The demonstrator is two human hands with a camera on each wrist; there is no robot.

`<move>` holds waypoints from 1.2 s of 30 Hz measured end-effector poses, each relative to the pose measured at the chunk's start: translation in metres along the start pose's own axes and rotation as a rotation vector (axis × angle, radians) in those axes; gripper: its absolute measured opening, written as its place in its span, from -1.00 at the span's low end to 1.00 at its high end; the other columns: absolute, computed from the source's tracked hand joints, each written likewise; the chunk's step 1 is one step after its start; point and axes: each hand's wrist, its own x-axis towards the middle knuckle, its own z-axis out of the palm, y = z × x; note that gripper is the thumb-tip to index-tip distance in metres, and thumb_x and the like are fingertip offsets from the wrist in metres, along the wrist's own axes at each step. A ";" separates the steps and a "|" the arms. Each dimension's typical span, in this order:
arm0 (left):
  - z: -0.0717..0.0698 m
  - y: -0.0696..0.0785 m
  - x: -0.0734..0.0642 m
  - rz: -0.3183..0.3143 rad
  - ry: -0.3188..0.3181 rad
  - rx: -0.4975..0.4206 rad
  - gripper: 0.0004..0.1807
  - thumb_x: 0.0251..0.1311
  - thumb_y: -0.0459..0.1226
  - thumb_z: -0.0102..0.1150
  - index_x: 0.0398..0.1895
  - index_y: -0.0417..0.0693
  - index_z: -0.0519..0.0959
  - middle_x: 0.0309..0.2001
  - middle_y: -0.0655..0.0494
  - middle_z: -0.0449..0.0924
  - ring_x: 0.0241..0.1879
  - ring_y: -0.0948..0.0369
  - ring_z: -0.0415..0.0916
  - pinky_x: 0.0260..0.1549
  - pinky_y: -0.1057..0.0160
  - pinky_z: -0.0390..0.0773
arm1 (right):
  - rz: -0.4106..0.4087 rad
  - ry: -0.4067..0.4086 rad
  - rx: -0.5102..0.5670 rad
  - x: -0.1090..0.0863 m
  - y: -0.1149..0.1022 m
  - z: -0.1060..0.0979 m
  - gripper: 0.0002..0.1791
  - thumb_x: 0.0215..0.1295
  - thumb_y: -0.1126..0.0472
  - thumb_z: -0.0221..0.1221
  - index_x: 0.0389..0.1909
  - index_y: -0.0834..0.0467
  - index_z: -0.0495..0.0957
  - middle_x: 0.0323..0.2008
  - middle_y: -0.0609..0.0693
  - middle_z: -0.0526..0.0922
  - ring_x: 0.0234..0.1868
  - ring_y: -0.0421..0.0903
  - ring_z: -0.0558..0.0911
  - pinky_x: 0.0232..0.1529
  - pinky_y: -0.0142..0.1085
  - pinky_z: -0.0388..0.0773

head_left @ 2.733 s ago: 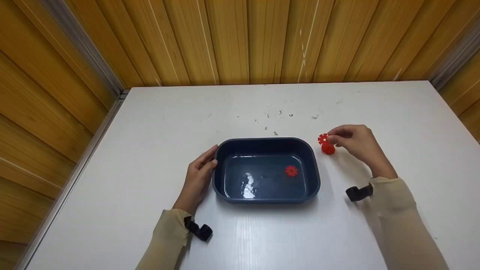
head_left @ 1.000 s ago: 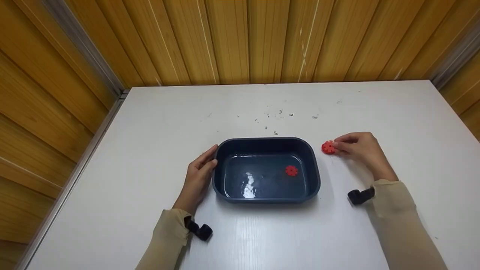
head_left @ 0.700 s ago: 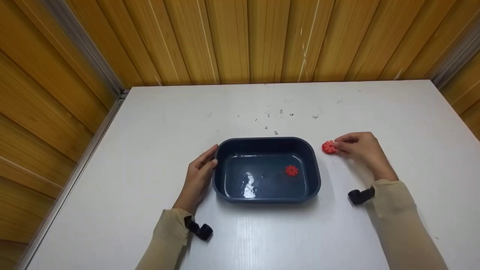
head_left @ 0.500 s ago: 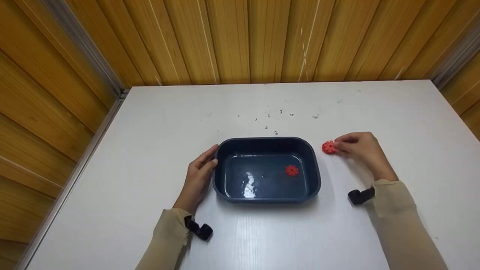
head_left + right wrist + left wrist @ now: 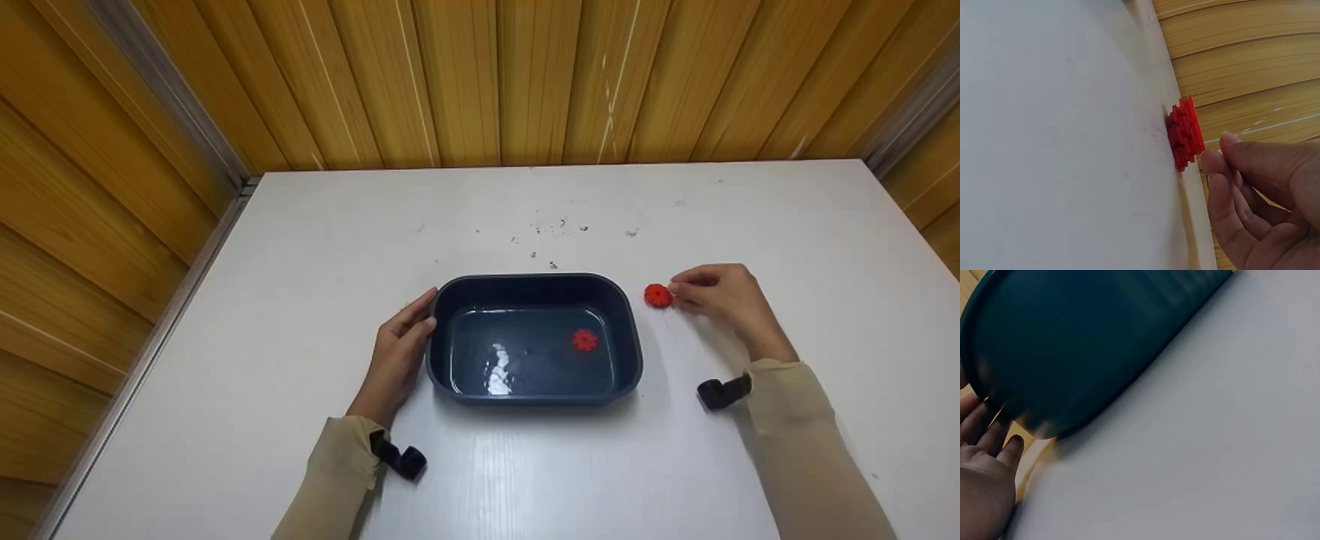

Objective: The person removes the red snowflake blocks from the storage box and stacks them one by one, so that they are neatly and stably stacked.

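In the head view, a dark blue plastic basin point(image 5: 534, 400) stands on the white table, one red notched disc point(image 5: 585, 340) lying flat inside toward its right end. My left hand point(image 5: 395, 349) rests against the basin's left end; in the left wrist view, its nearly straight fingers point(image 5: 995, 433) touch the outer wall. Right of the basin sits a short stack of red notched discs point(image 5: 658, 295), seen edge-on in the right wrist view. Thumb and forefinger of my right hand point(image 5: 716, 292) are bent beside the stack's right edge, a sliver apart from it and pinching nothing.
Both forearms wear beige sleeves with black wrist cameras point(image 5: 410, 463). Dark scuff marks point(image 5: 553, 265) dot the tabletop point(image 5: 337, 247) behind the basin. Wood-patterned panels point(image 5: 465, 82) stand along the table's far edge and left side.
The right hand has lowered a red disc, earlier held upright above the stack, flat onto the stack. Its fingertips have since let go and drawn slightly right. The left hand stays put.
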 end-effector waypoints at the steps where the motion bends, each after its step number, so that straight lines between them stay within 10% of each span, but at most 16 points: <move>1: 0.000 0.000 0.000 -0.002 0.000 -0.003 -0.46 0.26 -0.43 0.00 0.35 -0.23 0.33 0.42 -0.07 0.25 0.44 0.15 0.15 0.34 0.37 0.26 | -0.003 0.002 0.003 0.000 0.000 0.000 -0.50 0.19 -0.02 0.28 -0.04 0.32 0.61 -0.30 -0.16 0.67 -0.39 -0.41 0.61 -0.31 -0.59 0.58; 15: 0.000 0.000 0.000 -0.004 0.006 -0.004 -0.47 0.26 -0.43 0.01 0.34 -0.23 0.34 0.41 -0.08 0.26 0.44 0.15 0.16 0.35 0.35 0.25 | 0.044 -0.031 -0.065 -0.004 -0.010 -0.005 -0.45 0.21 -0.13 0.24 0.06 0.20 0.58 -0.01 0.14 0.62 -0.22 -0.23 0.60 -0.23 -0.62 0.54; 36: -0.001 0.001 0.000 -0.004 -0.001 0.034 -0.47 0.27 -0.39 0.01 0.35 -0.18 0.34 0.41 -0.02 0.28 0.44 0.16 0.17 0.33 0.37 0.28 | -0.128 -0.088 -0.161 -0.009 -0.051 -0.009 -0.47 0.24 -0.10 0.22 0.07 0.19 0.58 -0.09 0.14 0.70 -0.13 -0.07 0.62 0.01 -0.22 0.51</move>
